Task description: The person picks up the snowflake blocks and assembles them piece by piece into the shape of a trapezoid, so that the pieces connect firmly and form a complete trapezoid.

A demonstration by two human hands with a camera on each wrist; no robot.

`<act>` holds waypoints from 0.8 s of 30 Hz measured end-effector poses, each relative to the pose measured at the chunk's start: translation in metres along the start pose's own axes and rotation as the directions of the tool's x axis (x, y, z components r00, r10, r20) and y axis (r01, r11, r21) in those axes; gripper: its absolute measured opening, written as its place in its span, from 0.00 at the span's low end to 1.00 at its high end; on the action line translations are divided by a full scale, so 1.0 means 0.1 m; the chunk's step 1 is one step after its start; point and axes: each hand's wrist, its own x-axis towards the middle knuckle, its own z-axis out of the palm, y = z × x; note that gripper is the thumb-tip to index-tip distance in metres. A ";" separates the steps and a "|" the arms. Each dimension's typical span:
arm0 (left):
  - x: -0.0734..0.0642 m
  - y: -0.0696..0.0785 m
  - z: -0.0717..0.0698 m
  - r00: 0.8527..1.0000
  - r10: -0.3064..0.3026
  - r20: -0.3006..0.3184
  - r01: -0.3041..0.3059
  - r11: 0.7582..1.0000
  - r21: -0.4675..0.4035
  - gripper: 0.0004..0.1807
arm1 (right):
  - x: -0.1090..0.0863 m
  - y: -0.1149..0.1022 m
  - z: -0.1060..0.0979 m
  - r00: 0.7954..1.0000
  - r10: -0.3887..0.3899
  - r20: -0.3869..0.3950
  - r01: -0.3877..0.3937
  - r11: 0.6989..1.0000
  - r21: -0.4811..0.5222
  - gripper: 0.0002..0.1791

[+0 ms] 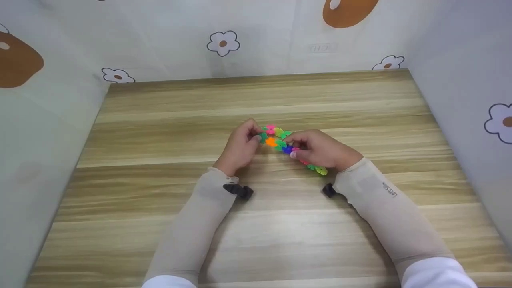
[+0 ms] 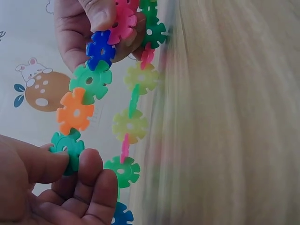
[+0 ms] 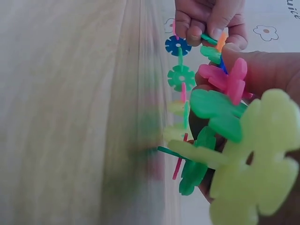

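A chain of interlocking plastic flower-shaped discs (image 1: 271,142) in green, orange, blue, pink and yellow stretches between the two hands. My left hand (image 1: 241,145) pinches a dark green disc (image 2: 68,149) between thumb and fingers, beside an orange disc (image 2: 75,112). Farther along, my right hand (image 1: 322,149) grips the chain around a pink disc (image 2: 123,21), next to a blue disc (image 2: 100,50). Yellow discs (image 3: 255,159) hang past the right hand, toward the person. A second strand of discs (image 2: 130,125) runs behind the first; whether the two strands join is hidden by the hands.
The wood-grain tabletop (image 1: 160,192) lies under both hands. Pale walls (image 1: 260,40) printed with flowers rise at its back and sides. Black wrist-camera mounts (image 1: 242,192) stick out from the light sleeves (image 1: 184,236).
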 end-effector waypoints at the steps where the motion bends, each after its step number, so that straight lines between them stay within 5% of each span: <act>1: 0.00 0.00 0.00 1.000 0.000 0.003 0.000 1.000 0.001 0.08 | 0.00 0.00 0.00 1.000 -0.003 0.002 0.003 1.000 0.003 0.18; 24: -0.04 0.07 0.01 0.999 0.025 0.026 -0.025 0.999 -0.026 0.09 | -0.03 -0.03 -0.03 1.000 -0.020 -0.005 0.020 0.999 0.028 0.19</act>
